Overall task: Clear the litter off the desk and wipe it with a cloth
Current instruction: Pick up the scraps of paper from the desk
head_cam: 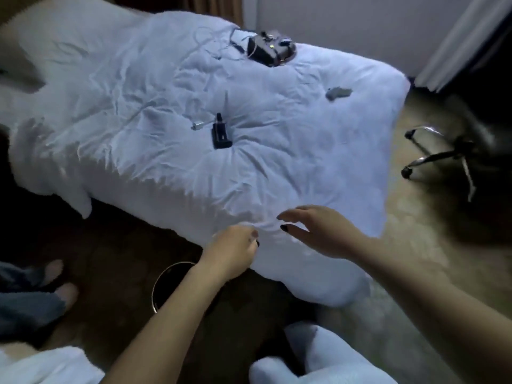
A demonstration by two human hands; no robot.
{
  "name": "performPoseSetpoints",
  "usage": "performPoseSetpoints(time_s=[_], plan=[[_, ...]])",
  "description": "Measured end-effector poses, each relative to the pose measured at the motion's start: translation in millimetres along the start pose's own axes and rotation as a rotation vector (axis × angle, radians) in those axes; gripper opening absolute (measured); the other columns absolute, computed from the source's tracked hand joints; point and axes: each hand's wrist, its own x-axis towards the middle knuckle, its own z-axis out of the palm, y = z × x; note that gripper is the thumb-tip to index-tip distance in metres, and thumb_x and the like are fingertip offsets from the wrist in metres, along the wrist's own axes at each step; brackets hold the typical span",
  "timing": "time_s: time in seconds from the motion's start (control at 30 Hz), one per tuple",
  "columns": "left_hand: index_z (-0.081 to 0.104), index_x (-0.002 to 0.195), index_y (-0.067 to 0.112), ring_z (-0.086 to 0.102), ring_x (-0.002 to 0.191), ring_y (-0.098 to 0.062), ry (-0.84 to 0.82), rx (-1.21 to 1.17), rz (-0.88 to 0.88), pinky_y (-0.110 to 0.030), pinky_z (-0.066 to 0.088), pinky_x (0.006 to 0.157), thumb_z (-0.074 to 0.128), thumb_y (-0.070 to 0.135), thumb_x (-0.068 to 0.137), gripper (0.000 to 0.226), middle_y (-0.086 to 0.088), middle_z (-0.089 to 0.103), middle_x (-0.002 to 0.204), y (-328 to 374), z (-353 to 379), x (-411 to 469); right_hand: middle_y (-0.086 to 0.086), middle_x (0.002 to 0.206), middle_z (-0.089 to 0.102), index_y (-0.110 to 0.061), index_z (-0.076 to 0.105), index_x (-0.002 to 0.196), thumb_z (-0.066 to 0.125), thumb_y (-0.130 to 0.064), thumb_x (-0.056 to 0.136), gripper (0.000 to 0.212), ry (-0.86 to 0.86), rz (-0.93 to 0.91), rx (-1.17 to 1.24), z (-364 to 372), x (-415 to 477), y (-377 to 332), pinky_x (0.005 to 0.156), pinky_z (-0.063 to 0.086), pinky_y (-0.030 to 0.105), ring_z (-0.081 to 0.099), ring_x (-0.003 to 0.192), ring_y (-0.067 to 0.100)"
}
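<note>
The left hand (231, 252) pinches the duvet (166, 106) (near edge); right hand (318, 231) spread.

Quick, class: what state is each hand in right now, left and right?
Left hand: curled, pinching the white duvet at its edge.
Right hand: open, holding nothing.

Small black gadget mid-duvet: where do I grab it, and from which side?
Pinch the black gadget across its two long sides at mid-body, coming from above. It lies flat in a dent of the duvet, long axis pointing away, so those sides look exposed.
</note>
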Motion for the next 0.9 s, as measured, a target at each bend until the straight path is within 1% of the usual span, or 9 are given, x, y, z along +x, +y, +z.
performPoseSetpoints(time_s=[0.1,0.27,0.4,0.53,0.63,0.7,0.77,0.83,0.9], plan=[[0.055,0.125,0.024,0.057,0.107,-0.018,-0.075,0.122,0.156,-0.035,0.048,0.088,0.041,0.031,0.097,0.032,0.002,0.059,0.121,61,10,24,-0.008,0.116,0.064,-0.029,0.058,0.121,0.044,-0.042,0.096,0.032,0.108,0.202,0.029,-15,-59,40,0.083,0.048,0.03,0.059,0.103,0.012],[0.056,0.119,0.029,0.056,0.107,-0.016,-0.11,0.257,0.409,-0.033,0.046,0.083,0.043,0.032,0.096,0.027,0.006,0.061,0.119,176,49,54,-0.003,0.117,0.065,-0.025,0.058,0.123,0.047,-0.038,0.096,0.032,0.244,0.474,0.096,-39,-166,103,0.082,0.049,0.033,0.062,0.102,0.017],[0.059,0.115,0.029,0.056,0.106,-0.016,-0.202,0.372,0.593,-0.027,0.042,0.076,0.043,0.03,0.096,0.025,0.007,0.062,0.117,279,104,71,0.004,0.101,0.07,-0.022,0.064,0.115,0.049,-0.029,0.095,0.025,0.357,0.659,0.112,-58,-257,159,0.072,0.051,0.037,0.064,0.086,0.024],[0.061,0.115,0.027,0.059,0.103,-0.021,-0.257,0.488,0.766,-0.028,0.045,0.077,0.043,0.03,0.095,0.026,0.001,0.064,0.117,402,163,95,-0.001,0.101,0.069,-0.024,0.065,0.112,0.048,-0.03,0.094,0.025,0.444,0.818,0.136,-77,-349,231,0.077,0.05,0.039,0.062,0.091,0.02],[0.061,0.115,0.026,0.061,0.099,-0.02,-0.231,0.488,0.889,-0.028,0.046,0.071,0.045,0.03,0.095,0.026,0.002,0.066,0.114,504,201,109,-0.004,0.098,0.068,-0.024,0.066,0.105,0.05,-0.028,0.093,0.02,0.529,0.923,0.186,-98,-416,290,0.077,0.05,0.039,0.062,0.09,0.017],[0.062,0.114,0.026,0.062,0.096,-0.017,-0.227,0.456,0.952,-0.025,0.038,0.064,0.046,0.029,0.094,0.025,0.004,0.067,0.111,564,225,114,-0.007,0.097,0.068,-0.025,0.067,0.1,0.053,-0.026,0.091,0.017,0.598,0.999,0.219,-114,-454,326,0.077,0.05,0.035,0.061,0.09,0.014],[0.063,0.112,0.025,0.063,0.093,-0.017,-0.237,0.43,1.001,-0.023,0.035,0.062,0.047,0.026,0.094,0.024,0.004,0.068,0.108,615,247,117,-0.007,0.096,0.068,-0.025,0.068,0.099,0.055,-0.024,0.089,0.016,0.641,1.045,0.222,-128,-486,360,0.075,0.049,0.033,0.061,0.09,0.015],[0.064,0.108,0.025,0.063,0.09,-0.017,-0.25,0.42,1.034,-0.023,0.037,0.061,0.047,0.024,0.093,0.023,0.004,0.069,0.105,657,267,122,-0.005,0.097,0.069,-0.023,0.068,0.1,0.056,-0.022,0.088,0.017,0.672,1.074,0.224,-141,-512,390,0.077,0.05,0.034,0.062,0.092,0.016],[0.064,0.107,0.026,0.063,0.088,-0.016,-0.279,0.443,1.059,-0.025,0.043,0.062,0.046,0.024,0.092,0.023,0.006,0.07,0.103,692,285,129,-0.004,0.099,0.069,-0.021,0.068,0.1,0.056,-0.021,0.088,0.018,0.693,1.104,0.233,-152,-532,417,0.08,0.05,0.035,0.062,0.094,0.017]])
